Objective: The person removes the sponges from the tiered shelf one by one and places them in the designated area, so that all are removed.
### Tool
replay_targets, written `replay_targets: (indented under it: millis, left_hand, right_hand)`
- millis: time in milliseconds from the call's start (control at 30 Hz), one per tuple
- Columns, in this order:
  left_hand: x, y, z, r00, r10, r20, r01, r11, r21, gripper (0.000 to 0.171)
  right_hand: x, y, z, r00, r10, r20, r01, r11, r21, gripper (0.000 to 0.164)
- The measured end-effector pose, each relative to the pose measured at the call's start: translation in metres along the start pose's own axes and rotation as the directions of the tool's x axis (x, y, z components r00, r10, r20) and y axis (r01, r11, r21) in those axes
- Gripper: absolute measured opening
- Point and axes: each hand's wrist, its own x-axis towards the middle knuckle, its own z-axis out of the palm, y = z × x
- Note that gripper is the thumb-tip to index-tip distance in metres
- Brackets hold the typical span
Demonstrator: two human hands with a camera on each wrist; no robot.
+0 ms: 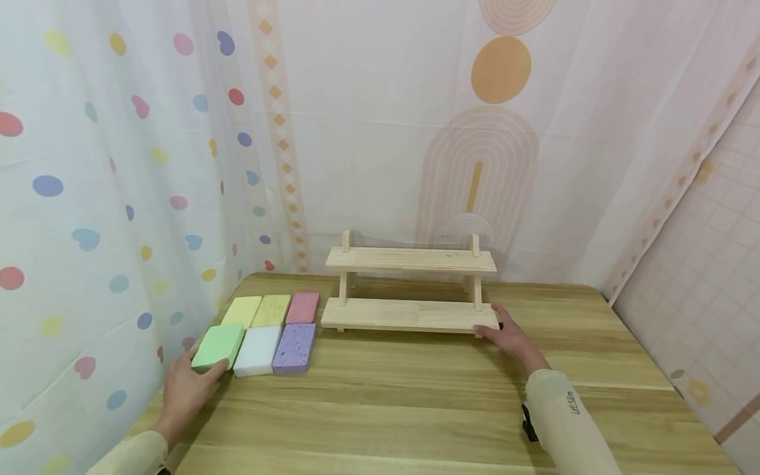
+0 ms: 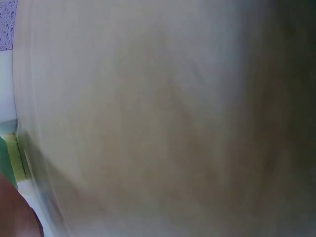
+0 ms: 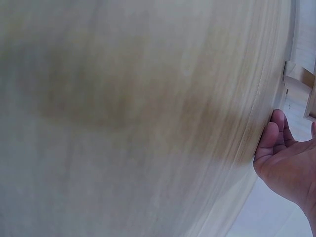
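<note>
At the left of the table my left hand (image 1: 187, 390) holds a light green sponge (image 1: 218, 346) by its sides, thumb at the near right corner. The sponge sits higher than the white sponge (image 1: 258, 351) beside it. In the left wrist view, only an edge of the green sponge (image 2: 6, 163) and part of the hand (image 2: 17, 212) show. My right hand (image 1: 512, 340) grips the right end of the lower board of a two-tier wooden shelf (image 1: 380, 313), thumb at the front edge. The right wrist view shows the curled fingers of this hand (image 3: 289, 163) low over the table.
Beside the green sponge lie a purple sponge (image 1: 295, 348), a pink sponge (image 1: 303, 308), a speckled yellow sponge (image 1: 271, 311) and a pale yellow sponge (image 1: 242, 311). Patterned curtains (image 1: 368, 132) hang behind and left of the wooden table (image 1: 380, 409).
</note>
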Motion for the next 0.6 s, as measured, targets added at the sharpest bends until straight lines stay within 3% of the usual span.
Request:
replay_targets:
  millis: [300, 600]
  left_hand:
    - [-0.0011, 0.0001, -0.0041, 0.998, -0.054, 0.038, 0.054, 0.998, -0.012, 0.084]
    - [-0.0011, -0.0012, -0.0059, 0.994, -0.074, 0.079, 0.07, 0.996, 0.053, 0.091]
  right_hand:
    - [-0.0009, -0.0019, -0.0014, 1.0, -0.007, 0.005, 0.007, 1.0, 0.0, 0.095]
    - [-0.0003, -0.0016, -0.001, 1.0, 0.007, -0.001, -0.007, 1.0, -0.015, 0.091]
